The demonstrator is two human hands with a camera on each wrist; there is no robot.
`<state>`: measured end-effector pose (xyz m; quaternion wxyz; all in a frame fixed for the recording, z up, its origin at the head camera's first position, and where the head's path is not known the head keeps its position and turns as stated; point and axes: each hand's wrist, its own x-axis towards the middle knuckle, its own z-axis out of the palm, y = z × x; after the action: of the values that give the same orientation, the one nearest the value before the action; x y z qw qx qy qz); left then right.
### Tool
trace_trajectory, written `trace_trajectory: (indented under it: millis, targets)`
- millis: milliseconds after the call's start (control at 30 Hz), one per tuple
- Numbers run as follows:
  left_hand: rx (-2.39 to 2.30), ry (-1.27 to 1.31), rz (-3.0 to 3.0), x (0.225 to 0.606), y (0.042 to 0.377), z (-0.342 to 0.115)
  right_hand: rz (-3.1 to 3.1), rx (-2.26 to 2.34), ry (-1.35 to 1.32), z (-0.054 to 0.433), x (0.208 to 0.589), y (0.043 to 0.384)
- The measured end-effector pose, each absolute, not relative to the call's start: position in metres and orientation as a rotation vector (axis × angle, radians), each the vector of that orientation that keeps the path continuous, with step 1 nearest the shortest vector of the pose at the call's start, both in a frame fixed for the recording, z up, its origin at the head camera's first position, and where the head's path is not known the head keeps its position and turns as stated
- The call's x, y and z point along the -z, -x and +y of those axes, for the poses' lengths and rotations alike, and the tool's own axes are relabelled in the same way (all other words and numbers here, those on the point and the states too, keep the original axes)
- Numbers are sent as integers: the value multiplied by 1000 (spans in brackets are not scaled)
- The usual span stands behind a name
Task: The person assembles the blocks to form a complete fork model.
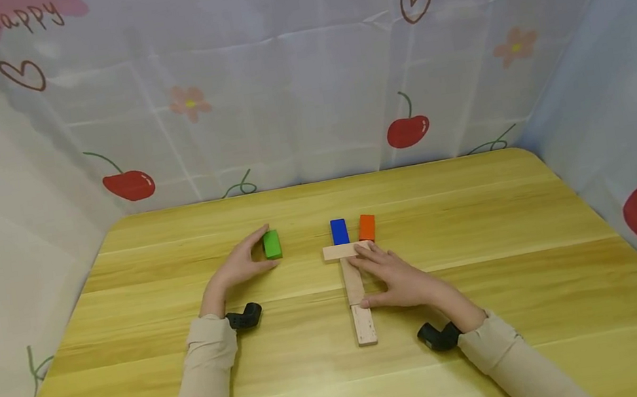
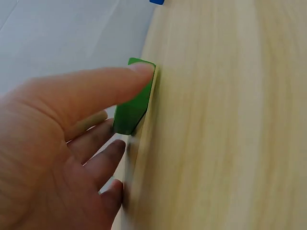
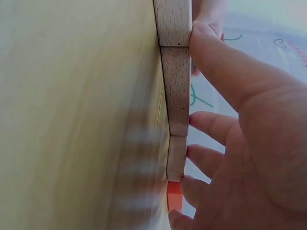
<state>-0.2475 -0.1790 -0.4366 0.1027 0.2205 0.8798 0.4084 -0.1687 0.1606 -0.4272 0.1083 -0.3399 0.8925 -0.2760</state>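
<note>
In the head view, my left hand (image 1: 238,263) is at a green block (image 1: 272,245), thumb at its near end and index finger at its far end. The left wrist view shows the thumb across the green block (image 2: 132,108), other fingers behind it. My right hand (image 1: 399,281) rests with spread fingers on plain wooden blocks: two lie end to end as a stem (image 1: 353,281), and a crosswise block (image 1: 339,252) lies at their far end. Its thumb touches near the joint between the stem blocks. Beyond the crosswise block lie a blue block (image 1: 338,231) and an orange block (image 1: 367,227).
All the blocks lie on a yellow wood-grain table (image 1: 310,392). A printed white curtain (image 1: 292,106) hangs behind the table's far edge, with more cloth at both sides. A black wrist device (image 1: 245,317) sits below the left hand, another (image 1: 438,336) below the right.
</note>
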Motion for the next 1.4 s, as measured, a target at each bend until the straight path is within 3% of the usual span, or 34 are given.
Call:
trace_trajectory:
  millis: [367,767,1100,1400]
  targets:
    - [-1298,-573,2680,444,250,-177,2630,799,990,162,427,169]
    - [-1617,-384,2543,442,253,-138,2628,802,980,162,427,168]
    - [-1658,-409,2532,449,258,-105,2620,799,974,159,425,167]
    - [-1304,-592,2813,457,261,-96,2630,795,970,159,425,167]
